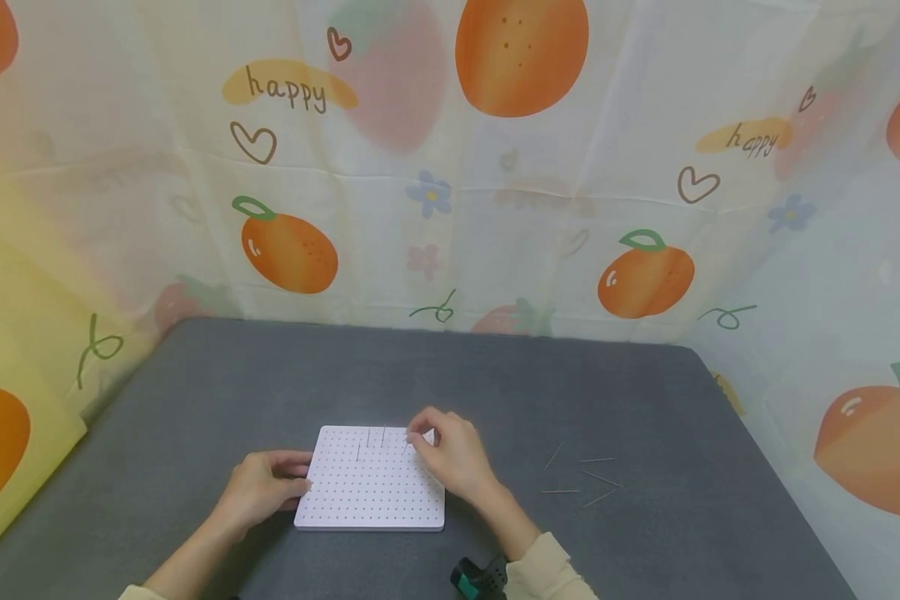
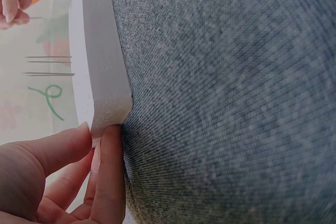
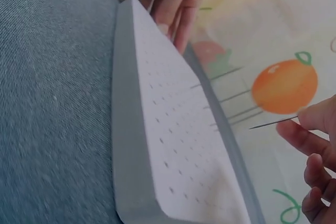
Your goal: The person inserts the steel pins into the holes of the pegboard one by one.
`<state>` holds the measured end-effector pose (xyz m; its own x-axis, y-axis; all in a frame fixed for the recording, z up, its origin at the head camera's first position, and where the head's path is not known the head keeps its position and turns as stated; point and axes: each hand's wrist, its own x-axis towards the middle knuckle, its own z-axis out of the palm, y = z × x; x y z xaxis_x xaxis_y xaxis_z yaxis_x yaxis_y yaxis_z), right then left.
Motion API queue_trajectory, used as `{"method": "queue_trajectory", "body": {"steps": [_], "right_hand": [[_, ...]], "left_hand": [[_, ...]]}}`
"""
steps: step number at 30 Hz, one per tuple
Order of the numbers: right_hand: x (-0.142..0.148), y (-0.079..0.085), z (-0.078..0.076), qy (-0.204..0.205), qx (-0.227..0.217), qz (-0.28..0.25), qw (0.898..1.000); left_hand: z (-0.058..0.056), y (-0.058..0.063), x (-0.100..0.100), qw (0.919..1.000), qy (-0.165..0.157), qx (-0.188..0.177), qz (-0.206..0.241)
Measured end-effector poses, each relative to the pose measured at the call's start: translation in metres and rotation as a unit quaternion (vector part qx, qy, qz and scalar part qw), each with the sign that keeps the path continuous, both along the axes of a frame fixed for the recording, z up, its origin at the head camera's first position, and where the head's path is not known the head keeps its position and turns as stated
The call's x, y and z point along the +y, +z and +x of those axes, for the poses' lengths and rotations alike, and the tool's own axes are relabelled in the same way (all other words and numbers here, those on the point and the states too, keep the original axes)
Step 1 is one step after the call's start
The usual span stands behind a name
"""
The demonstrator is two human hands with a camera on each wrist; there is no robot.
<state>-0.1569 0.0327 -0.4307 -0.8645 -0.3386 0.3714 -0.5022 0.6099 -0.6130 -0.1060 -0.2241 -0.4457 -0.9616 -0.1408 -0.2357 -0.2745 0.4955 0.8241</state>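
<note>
A white perforated board (image 1: 367,502) lies on the dark table with rows of small holes across its top. My left hand (image 1: 258,487) grips its left edge, the thumb (image 2: 63,148) on the upper face and the fingers against the side and underneath. Several thin needles (image 3: 231,98) stand upright in holes toward the far side. Over the board's far right part, my right hand (image 1: 456,457) pinches another needle (image 3: 272,124) between thumb and index finger. In the right wrist view its tip hangs free, apart from the board's surface.
To the right of the board, several loose needles (image 1: 600,478) lie scattered on the grey tabletop (image 1: 645,542). A fruit-patterned curtain (image 1: 510,275) rises behind the table and along both sides. A black band with a green patch (image 1: 468,586) sits by the right sleeve.
</note>
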Motion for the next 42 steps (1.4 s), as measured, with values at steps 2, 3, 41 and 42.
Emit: {"method": "queue_trajectory", "body": {"steps": [2, 3, 41, 42], "right_hand": [[-0.004, -0.001, 0.001, 0.002, -0.003, 0.002, 1.0], [-0.006, -0.001, 0.001, 0.001, -0.004, 0.004, 1.0], [-0.045, -0.025, 0.005, -0.023, 0.045, 0.046, 0.998], [-0.045, -0.026, 0.005, -0.022, 0.046, 0.048, 0.998]], "left_hand": [[0.0, 0.0, 0.0, 1.0, -0.001, 0.001, 0.001], [0.0, 0.0, 0.0, 1.0, -0.001, 0.001, 0.0], [-0.001, -0.001, 0.0, 0.9995, -0.004, 0.001, -0.03], [-0.001, -0.001, 0.0, 0.9995, -0.005, 0.001, -0.031]]}}
